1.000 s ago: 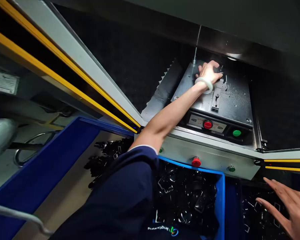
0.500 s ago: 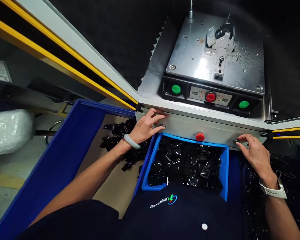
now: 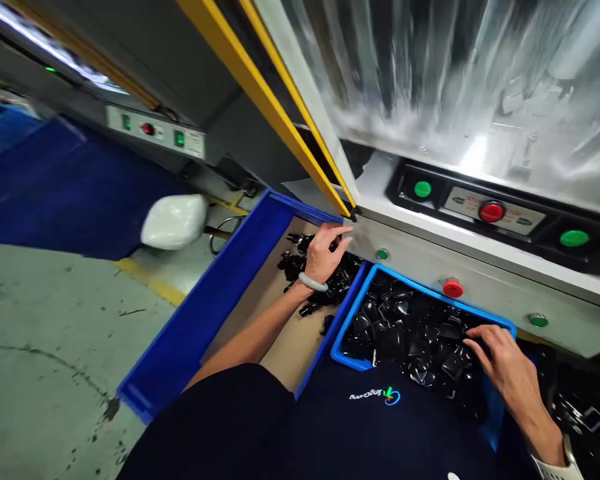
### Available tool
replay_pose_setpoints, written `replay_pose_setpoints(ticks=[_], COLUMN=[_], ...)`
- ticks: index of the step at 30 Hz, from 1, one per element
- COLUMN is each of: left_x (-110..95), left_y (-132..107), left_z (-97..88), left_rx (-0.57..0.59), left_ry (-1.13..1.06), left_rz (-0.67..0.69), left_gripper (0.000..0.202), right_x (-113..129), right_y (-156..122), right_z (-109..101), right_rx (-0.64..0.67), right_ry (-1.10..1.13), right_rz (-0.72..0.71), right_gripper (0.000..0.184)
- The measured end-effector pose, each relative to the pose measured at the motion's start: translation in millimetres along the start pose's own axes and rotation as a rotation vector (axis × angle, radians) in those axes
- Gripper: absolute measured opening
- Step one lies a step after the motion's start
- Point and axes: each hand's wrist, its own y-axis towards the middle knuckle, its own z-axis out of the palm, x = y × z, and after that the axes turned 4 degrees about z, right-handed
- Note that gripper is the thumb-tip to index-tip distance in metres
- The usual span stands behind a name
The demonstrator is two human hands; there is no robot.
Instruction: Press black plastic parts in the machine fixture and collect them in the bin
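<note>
My left hand point(image 3: 327, 253) hovers over the black plastic parts point(image 3: 296, 263) in the large blue bin at left. Its fingers are apart with nothing between them. A green button point(image 3: 382, 254) on the machine's front panel lies just right of it. My right hand point(image 3: 510, 367) is above the right side of a smaller light-blue crate point(image 3: 353, 313), thumb and fingers apart and empty. Glossy black parts point(image 3: 395, 333) fill that crate. Another green button point(image 3: 538, 320) sits on the panel beyond the right hand.
A red button point(image 3: 453, 288) sits mid-panel. Above it, a streaky, see-through surface point(image 3: 430, 80) covers the machine's metal plate. A yellow-edged frame point(image 3: 280, 113) slants up at left. A white-wrapped stool seat point(image 3: 174, 221) stands beyond the large blue bin point(image 3: 205, 300). More black parts point(image 3: 587, 413) lie far right.
Both hands have left the green panel buttons; the right has come back over the crate. The view has turned left. A streaky see-through surface now hides much of the metal plate.
</note>
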Motion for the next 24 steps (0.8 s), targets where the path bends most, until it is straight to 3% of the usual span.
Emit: replay_pose_setpoints(ticks=[2, 5, 10, 13, 16, 19, 21, 24], left_x=[16, 35, 40, 44, 53, 51, 37, -3], left_y=[-12, -36, -67, -69, -63, -55, -49, -39], left_z=[-11.7, -19.7, -5.6, -0.1, -8.0, -23.4, -31.2, -30.7], left_rx=[-0.022, 0.094, 0.526, 0.659, 0.562, 0.301, 0.176, 0.187], left_ry=[0.038, 0.083, 0.087, 0.096, -0.041, -0.364, -0.685, -1.13], left_rz=[-0.128, -0.241, -0.062, -0.033, -0.124, -0.366, -0.583, -0.823], left_gripper=[0.022, 0.017, 0.062, 0.049, 0.027, 0.032, 0.035, 0.033], right_x=[-1, -6, 0, 8, 9, 9, 14, 36], right_y=[-3, -6, -6, -5, -5, -2, 4, 20], right_z=[6, -2, -16, -13, -8, -9, -13, -24], right_rx=[0.029, 0.037, 0.071, 0.088, 0.064, -0.027, -0.034, -0.029], right_ry=[0.07, 0.153, 0.326, 0.357, 0.381, 0.428, 0.45, 0.49], right_rz=[0.043, 0.173, 0.312, 0.291, 0.293, 0.332, 0.306, 0.164], right_gripper=[0.053, 0.049, 0.046, 0.044, 0.047, 0.05, 0.044, 0.032])
